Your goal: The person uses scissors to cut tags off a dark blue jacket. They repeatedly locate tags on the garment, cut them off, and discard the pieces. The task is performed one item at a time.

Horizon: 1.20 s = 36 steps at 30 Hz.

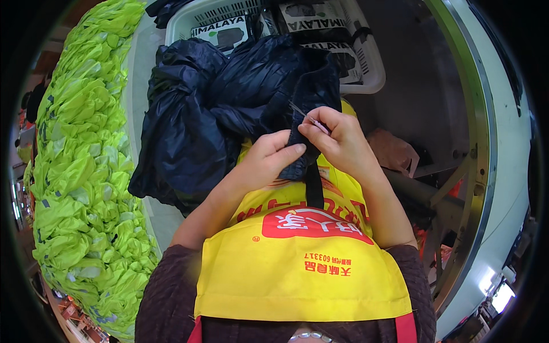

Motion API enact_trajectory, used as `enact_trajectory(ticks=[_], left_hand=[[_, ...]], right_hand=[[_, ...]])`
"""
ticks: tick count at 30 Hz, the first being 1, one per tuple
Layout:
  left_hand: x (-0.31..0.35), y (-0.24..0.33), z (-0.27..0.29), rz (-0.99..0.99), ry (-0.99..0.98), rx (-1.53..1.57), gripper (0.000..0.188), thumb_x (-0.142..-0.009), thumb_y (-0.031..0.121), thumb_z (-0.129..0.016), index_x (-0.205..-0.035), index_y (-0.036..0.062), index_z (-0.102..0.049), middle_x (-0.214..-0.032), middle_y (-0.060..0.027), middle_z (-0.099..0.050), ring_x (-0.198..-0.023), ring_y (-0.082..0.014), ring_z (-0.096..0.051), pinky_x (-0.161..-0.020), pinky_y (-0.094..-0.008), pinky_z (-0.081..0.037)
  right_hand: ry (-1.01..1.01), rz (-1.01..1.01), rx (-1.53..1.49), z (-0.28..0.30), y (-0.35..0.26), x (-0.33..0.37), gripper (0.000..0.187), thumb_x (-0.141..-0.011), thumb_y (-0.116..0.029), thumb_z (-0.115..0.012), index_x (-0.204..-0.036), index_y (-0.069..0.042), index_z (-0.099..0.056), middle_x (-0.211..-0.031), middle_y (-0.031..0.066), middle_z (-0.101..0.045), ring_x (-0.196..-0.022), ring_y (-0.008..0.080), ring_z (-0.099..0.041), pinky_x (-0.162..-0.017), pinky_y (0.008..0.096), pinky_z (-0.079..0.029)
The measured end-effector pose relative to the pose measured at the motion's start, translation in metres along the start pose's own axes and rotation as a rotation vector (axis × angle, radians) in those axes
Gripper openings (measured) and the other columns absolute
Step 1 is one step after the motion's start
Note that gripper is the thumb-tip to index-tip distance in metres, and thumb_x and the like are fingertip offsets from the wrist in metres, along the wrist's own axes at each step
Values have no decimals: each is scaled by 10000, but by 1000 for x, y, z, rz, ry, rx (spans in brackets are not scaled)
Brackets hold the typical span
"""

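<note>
A dark navy garment (pixel 194 126) of thin, shiny cloth lies bunched over the table edge and my lap. My left hand (pixel 266 157) is closed on its edge, with thumb and fingers pinching a textured dark band (pixel 296 128). Just to the right, my right hand (pixel 338 137) is closed round a small pair of thread snips (pixel 320 127) with a pinkish handle. Their thin metal tips point up and left, over the band. Whether the blades touch the cloth I cannot tell. The fingertips of both hands are close together but apart.
A long heap of neon yellow-green garments (pixel 86 171) covers the left side. At the far edge stands a white plastic basket (pixel 374 71) holding packaged dark items. My yellow apron (pixel 303 297) lies under my forearms. On the right, a pale tabletop (pixel 486 114) curves past a metal frame.
</note>
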<state>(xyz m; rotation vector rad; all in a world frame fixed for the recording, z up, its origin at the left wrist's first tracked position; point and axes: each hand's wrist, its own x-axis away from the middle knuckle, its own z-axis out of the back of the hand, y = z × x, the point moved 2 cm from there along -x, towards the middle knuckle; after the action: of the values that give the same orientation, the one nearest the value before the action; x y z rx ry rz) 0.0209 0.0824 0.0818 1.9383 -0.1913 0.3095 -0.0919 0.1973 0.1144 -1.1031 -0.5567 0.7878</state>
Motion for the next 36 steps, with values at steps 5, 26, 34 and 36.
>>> enact_trajectory(ticks=[5, 26, 34, 36], left_hand=[[-3, -8, 16, -19, 144, 204, 252, -885, 99, -555, -1078, -62, -543, -1013, -47, -611, -892, -109, -584, -803, -227, -471], [-18, -9, 46, -154, 441, 232, 94, -816, 84, -663, -893, 34, -681, -1152, -71, -582, -875, -84, -564, -764, -219, -439], [-17, -9, 45, -158, 358, 296, 103, -823, 66, -651, -915, 25, -674, -1151, -105, -574, -978, -133, -565, -894, -256, -417], [-15, -9, 44, -179, 342, 228, 99, -822, 59, -649, -913, 26, -672, -1143, -114, -580, -999, -139, -554, -917, -261, -401]], right_hand=[[-199, -216, -581, 3, 29, -6, 177, -910, -212, -529, -874, -43, -569, -662, -20, -524, -554, 44, -457, -490, 188, -347], [-89, 19, -29, 1, 26, -5, 233, -850, -244, -587, -874, -13, -566, -765, 98, -580, -694, 210, -573, -623, 305, -446], [-4, 242, 419, -13, 22, 8, 249, -842, -272, -612, -868, -28, -574, -784, 133, -593, -656, 289, -589, -567, 363, -460], [23, 264, 420, -16, 26, 5, 253, -851, -276, -601, -864, -26, -572, -779, 136, -590, -653, 288, -587, -564, 363, -458]])
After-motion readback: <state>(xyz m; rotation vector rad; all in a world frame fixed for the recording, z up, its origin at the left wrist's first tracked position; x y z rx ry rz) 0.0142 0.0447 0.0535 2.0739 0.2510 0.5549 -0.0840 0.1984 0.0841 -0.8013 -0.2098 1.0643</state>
